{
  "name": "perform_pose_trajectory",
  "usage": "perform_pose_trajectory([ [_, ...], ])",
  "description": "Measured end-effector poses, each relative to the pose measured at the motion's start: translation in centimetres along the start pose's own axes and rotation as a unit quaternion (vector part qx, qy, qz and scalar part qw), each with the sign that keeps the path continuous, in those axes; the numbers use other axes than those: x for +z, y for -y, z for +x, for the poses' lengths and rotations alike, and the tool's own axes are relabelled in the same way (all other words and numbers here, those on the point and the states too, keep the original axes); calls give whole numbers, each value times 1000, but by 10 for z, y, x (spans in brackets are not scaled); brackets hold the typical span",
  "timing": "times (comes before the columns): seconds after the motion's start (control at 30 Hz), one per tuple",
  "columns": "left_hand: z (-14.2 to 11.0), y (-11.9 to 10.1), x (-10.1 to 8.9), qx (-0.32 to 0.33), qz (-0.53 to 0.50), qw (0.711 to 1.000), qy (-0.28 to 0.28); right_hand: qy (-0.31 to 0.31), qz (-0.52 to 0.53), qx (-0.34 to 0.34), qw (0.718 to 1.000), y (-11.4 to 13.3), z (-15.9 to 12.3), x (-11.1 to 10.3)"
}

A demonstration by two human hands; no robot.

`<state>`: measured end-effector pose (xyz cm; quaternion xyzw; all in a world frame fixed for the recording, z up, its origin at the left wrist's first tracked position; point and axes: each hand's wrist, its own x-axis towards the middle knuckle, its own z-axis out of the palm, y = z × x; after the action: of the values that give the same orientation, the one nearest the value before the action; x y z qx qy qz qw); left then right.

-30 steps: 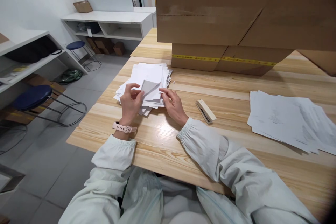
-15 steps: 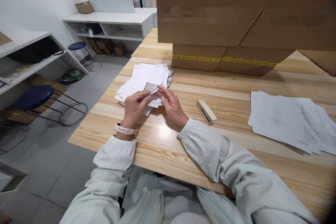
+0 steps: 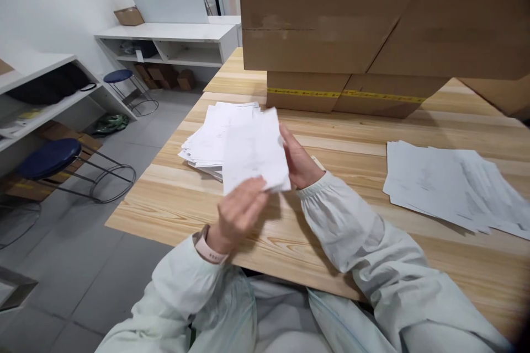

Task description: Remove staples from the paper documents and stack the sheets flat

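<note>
Sheets [image 3: 254, 146] of white paper sit between two hands, above the wooden table [image 3: 161, 198] and partly overlapping, in my view, the loose pile [image 3: 207, 135] to their left. From my remote seat, I see the right hand [image 3: 301, 159] grasping their right edge, seemingly to bear the weight. The left hand [image 3: 240, 210] meets the near edge, probably to steady the thin paper; with the blur, I cannot tell whether its fingers pinch. The sheets look fairly flat, with faint print I cannot read.
</note>
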<state>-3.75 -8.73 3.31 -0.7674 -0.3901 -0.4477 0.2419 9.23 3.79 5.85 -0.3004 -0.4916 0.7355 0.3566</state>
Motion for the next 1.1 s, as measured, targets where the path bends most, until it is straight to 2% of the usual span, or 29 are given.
perform_pose_trajectory([
  [0.1,-12,-43,-2,27,-95,993,71,19,-18,75,997,0,-39,-23],
  [0.17,-15,-58,-6,3,-174,979,104,-7,-46,57,997,-6,-69,-42],
  [0.23,-12,-61,-11,-72,-235,965,86,-52,-72,6,996,-11,-96,-62],
  [0.3,-1,-57,-13,-194,-262,945,27,-101,-90,-50,990,-12,-119,-81],
  [0.37,13,-52,-8,-313,-296,903,-10,-133,-100,-101,981,-8,-136,-96],
  [0.43,26,-49,2,-382,-359,851,7,-147,-115,-151,971,-4,-147,-104],
  [0.5,36,-51,13,-412,-419,809,34,-146,-136,-190,961,-1,-154,-105],
  [0.6,44,-60,26,-443,-444,778,39,-137,-159,-221,952,0,-156,-101],
  [0.73,49,-69,32,-456,-446,770,17,-174,-165,-234,942,-4,-152,-97],
  [0.87,50,-69,35,-480,-445,756,-2,-227,-167,-253,926,-12,-150,-98],
  [1.1,46,-64,43,-517,-439,735,-19,-228,-168,-246,927,-21,-148,-100],
])
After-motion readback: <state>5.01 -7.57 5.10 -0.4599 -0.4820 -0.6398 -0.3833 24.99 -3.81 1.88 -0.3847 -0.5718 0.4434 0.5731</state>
